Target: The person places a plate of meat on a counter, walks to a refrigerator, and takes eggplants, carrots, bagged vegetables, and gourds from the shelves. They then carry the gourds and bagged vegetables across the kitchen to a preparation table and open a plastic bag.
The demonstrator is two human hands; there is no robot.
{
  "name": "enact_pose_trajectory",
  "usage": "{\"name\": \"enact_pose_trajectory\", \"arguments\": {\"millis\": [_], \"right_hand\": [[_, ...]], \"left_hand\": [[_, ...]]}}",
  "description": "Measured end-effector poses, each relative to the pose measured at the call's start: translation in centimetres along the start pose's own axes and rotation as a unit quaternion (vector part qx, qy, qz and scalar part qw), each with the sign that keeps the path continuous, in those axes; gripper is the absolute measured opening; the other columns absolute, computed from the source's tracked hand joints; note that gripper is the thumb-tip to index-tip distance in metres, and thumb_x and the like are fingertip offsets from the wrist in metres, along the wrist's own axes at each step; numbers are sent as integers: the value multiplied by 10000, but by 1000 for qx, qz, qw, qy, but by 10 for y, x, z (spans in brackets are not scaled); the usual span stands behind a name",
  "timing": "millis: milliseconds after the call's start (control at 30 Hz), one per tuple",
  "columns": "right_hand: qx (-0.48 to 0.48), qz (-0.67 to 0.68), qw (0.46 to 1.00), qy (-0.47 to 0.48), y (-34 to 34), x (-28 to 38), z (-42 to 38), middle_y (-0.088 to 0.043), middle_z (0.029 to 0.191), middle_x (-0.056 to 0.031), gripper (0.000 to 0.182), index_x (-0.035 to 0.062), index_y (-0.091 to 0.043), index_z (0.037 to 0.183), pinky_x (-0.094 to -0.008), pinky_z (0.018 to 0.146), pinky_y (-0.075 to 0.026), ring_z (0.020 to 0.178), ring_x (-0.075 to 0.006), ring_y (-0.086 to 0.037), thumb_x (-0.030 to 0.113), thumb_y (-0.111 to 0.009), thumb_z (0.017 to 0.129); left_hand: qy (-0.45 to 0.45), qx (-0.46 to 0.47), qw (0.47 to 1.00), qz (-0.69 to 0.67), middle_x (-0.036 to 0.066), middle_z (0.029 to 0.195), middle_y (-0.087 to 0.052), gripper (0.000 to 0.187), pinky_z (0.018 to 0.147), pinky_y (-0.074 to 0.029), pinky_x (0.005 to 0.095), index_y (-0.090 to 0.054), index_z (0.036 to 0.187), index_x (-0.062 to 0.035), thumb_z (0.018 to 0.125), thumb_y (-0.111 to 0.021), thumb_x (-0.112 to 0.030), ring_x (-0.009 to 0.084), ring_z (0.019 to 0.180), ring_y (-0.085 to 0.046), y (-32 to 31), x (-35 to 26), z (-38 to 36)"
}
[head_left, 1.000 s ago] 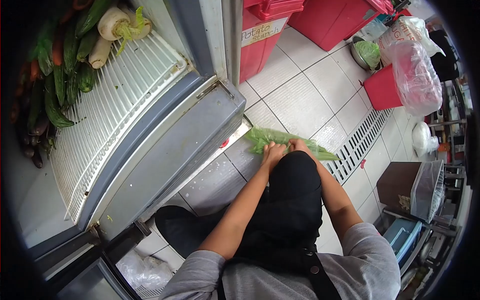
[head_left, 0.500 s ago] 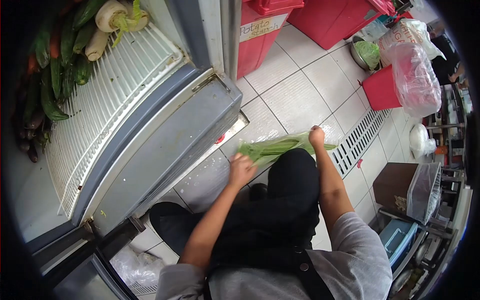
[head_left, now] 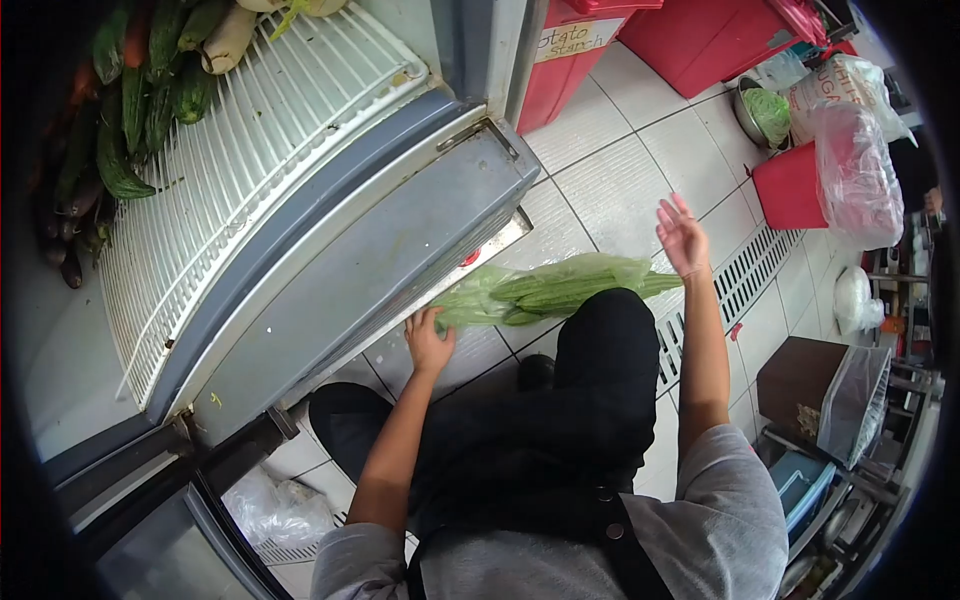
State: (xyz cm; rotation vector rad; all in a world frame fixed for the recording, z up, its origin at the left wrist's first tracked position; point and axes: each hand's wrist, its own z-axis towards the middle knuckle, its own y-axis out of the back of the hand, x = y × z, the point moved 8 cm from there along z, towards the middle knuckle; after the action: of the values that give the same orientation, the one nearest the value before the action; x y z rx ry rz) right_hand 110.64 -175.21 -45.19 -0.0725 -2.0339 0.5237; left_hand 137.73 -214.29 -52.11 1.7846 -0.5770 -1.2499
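Observation:
A clear plastic bag (head_left: 470, 300) with long, ridged green vegetables (head_left: 570, 285) inside lies across in front of my knees, low over the tiled floor. The vegetables' right ends stick out of the bag past my knee. My left hand (head_left: 429, 342) has its fingers curled on the left end of the bag, beside the fridge's lower edge. My right hand (head_left: 683, 238) is raised beyond the vegetables' right ends, fingers apart, holding nothing.
At left, the open fridge has a white wire shelf (head_left: 270, 150) bearing cucumbers (head_left: 120, 175) and white radishes. Its grey base (head_left: 370, 260) stands close to my left hand. Red bins (head_left: 570, 70), a lined red bucket (head_left: 790, 185), a floor drain (head_left: 750, 270) and a brown bin (head_left: 800, 385) lie right.
My right hand has let go of the vegetables' right end and opened, moving up and right. My left hand has moved left with the bag's end, and the bag is stretched out longer.

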Motion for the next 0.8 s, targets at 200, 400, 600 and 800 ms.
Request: {"name": "enact_pose_trajectory", "arguments": {"millis": [200, 400, 600, 800], "right_hand": [[265, -515, 814, 40, -89, -136, -8, -599, 1034, -101, 310, 41, -560, 1115, -354, 843, -465, 940, -254, -583, 161, -502, 835], [232, -762, 575, 185, -44, -193, -19, -557, 1067, -117, 325, 80, -579, 1080, -415, 847, -452, 970, -337, -547, 231, -494, 806], [96, -727, 625, 266, -87, -82, -28, -563, 1035, -174, 392, 35, -550, 1092, -422, 834, -446, 989, -352, -521, 234, -543, 754], [97, -727, 620, 279, -71, -104, -38, -581, 1008, -179, 336, 40, -568, 1091, -423, 803, -457, 927, -370, -561, 178, -509, 790]], "left_hand": [[-130, -11, 977, -171, 104, 1022, -522, 260, 855, -408, 410, -567, 992, -86, 743, -641, -105, 325, 1012, -495, -20, -71, 2], [-116, 4, 969, -220, 104, 979, -543, 190, 807, -447, 380, -594, 951, -76, 764, -621, -73, 304, 978, -528, -13, -90, -14], [-52, -7, 939, -341, 93, 870, -594, 156, 693, -483, 316, -593, 968, -46, 814, -590, -62, 214, 782, -614, 61, -96, -14], [-115, 19, 908, -402, 83, 884, -609, 171, 699, -475, 278, -597, 1010, -35, 843, -572, -56, 172, 775, -599, 109, -140, -5]]}}
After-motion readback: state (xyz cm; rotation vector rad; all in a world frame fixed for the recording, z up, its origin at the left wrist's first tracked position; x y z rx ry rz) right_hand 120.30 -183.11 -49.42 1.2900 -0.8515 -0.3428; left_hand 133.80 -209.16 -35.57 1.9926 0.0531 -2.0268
